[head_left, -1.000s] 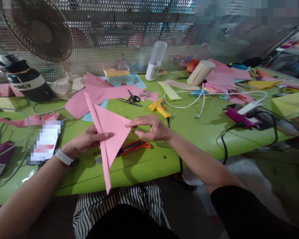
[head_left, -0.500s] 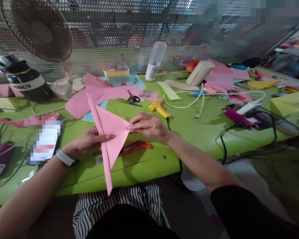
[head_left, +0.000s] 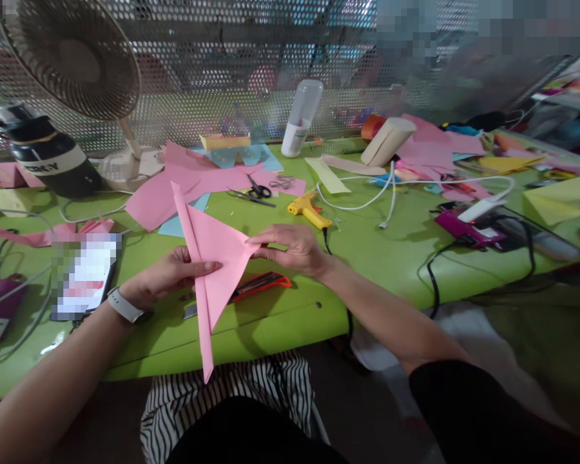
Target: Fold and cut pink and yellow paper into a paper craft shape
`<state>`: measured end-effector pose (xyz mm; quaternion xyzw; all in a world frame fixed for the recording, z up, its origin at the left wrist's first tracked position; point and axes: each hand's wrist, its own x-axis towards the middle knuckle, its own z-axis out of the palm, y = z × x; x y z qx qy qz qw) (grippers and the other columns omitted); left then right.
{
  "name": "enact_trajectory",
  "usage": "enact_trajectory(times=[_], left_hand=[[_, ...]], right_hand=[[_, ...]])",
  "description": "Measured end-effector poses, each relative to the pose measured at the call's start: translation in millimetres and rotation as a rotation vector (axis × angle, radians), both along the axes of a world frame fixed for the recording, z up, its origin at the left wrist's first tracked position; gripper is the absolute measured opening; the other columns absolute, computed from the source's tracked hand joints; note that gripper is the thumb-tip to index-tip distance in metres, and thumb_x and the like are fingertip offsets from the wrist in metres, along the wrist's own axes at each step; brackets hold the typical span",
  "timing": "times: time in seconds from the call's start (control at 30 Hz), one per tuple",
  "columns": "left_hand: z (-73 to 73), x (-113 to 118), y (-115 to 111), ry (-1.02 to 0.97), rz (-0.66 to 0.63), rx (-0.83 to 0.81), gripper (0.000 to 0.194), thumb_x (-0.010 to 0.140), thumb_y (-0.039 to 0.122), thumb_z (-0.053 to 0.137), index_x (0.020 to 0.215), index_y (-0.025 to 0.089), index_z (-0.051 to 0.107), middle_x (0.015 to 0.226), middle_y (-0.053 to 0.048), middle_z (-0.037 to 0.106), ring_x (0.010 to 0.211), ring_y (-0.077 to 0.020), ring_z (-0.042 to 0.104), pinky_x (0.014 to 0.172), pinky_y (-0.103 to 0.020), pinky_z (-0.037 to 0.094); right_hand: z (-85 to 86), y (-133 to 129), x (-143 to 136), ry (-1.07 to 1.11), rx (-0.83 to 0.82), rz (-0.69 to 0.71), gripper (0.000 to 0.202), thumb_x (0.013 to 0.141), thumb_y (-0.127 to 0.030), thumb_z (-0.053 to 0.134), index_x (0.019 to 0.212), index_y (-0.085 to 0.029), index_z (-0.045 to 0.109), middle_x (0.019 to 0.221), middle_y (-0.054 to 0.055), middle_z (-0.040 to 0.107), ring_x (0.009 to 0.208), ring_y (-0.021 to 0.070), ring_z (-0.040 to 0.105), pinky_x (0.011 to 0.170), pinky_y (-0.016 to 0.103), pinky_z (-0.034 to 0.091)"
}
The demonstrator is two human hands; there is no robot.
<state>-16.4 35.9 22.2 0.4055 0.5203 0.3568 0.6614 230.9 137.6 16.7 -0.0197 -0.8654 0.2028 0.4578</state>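
A folded pink paper piece (head_left: 220,248), triangular with a long narrow strip along its left side, is held above the front of the green table. My left hand (head_left: 174,269) pinches the strip, with the thumb on top. At the paper's right corner, my right hand (head_left: 290,248) grips the tip between thumb and fingers. Beneath the paper lies an orange and black box cutter (head_left: 263,285), partly covered. Behind my hands are a yellow glue gun (head_left: 309,209) and black scissors (head_left: 258,188).
A phone (head_left: 87,274) lies left of my left wrist. Further back stand a fan (head_left: 80,61), a dark bottle (head_left: 53,158) and a clear-topped bottle (head_left: 299,122). Pink sheets (head_left: 188,174), a paper roll (head_left: 389,140), a purple power strip (head_left: 468,227) and cables surround the work area.
The paper has tilted slightly, its lower end shifting left and its upper end a little right. Both hands keep their hold, with small movement in the right fingers.
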Motion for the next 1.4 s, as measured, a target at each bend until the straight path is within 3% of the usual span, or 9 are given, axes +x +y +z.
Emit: enact_trajectory(times=[0.27,0.53,0.73,0.97,1.27,1.4], left_hand=[[-0.9,-0.3,0.5,-0.024,-0.021,0.002,0.024,0.068,0.032,0.087,0.082,0.014,0.079,0.078,-0.008,0.075,0.062,-0.0118,0.063,0.056,-0.02,0.051],[-2.5,-1.1,0.6,-0.047,-0.083,0.085,0.019,0.074,0.029,0.082,0.081,0.012,0.078,0.072,-0.009,0.073,0.06,-0.0145,0.063,0.055,-0.025,0.051],[-0.4,0.0,0.1,-0.054,-0.054,0.087,0.018,0.073,0.029,0.083,0.081,0.013,0.078,0.068,-0.007,0.072,0.057,-0.0133,0.063,0.053,-0.023,0.051],[2.2,3.2,-0.6,-0.032,0.0,0.013,0.022,0.066,0.031,0.087,0.078,0.015,0.078,0.078,-0.006,0.074,0.063,-0.0115,0.064,0.057,-0.019,0.052],[6.2,4.6,-1.5,-0.023,-0.034,0.003,0.021,0.07,0.031,0.085,0.079,0.014,0.077,0.073,-0.004,0.072,0.059,-0.0101,0.06,0.053,-0.018,0.047],[2.3,2.5,-1.5,-0.01,-0.048,0.031,0.02,0.072,0.031,0.084,0.08,0.014,0.077,0.071,-0.005,0.071,0.058,-0.0104,0.059,0.052,-0.018,0.047]], right_hand=[[-0.8,1.7,1.0,0.012,-0.015,0.019,0.017,0.087,-0.02,0.071,0.103,-0.024,0.073,0.089,0.0,0.077,0.076,0.0099,0.072,0.07,0.021,0.059],[-3.6,3.9,1.6,-0.005,-0.197,0.072,0.009,0.085,-0.026,0.073,0.093,-0.027,0.077,0.087,-0.001,0.078,0.078,0.0111,0.073,0.072,0.023,0.06],[-1.7,3.2,1.2,0.033,-0.249,0.14,0.017,0.083,-0.019,0.074,0.098,-0.027,0.077,0.091,0.0,0.078,0.083,0.0118,0.073,0.075,0.024,0.06],[-2.5,4.5,0.6,0.051,-0.167,0.145,0.016,0.083,-0.015,0.074,0.096,-0.024,0.076,0.09,0.002,0.077,0.083,0.0114,0.072,0.076,0.023,0.059],[0.4,1.3,0.9,0.031,-0.074,0.099,0.007,0.086,-0.016,0.072,0.091,-0.02,0.073,0.085,0.002,0.076,0.078,0.0094,0.071,0.07,0.02,0.058],[0.1,-1.2,0.5,0.034,-0.115,0.049,0.003,0.085,-0.02,0.072,0.088,-0.022,0.072,0.08,-0.002,0.075,0.071,0.0087,0.07,0.065,0.019,0.057]])
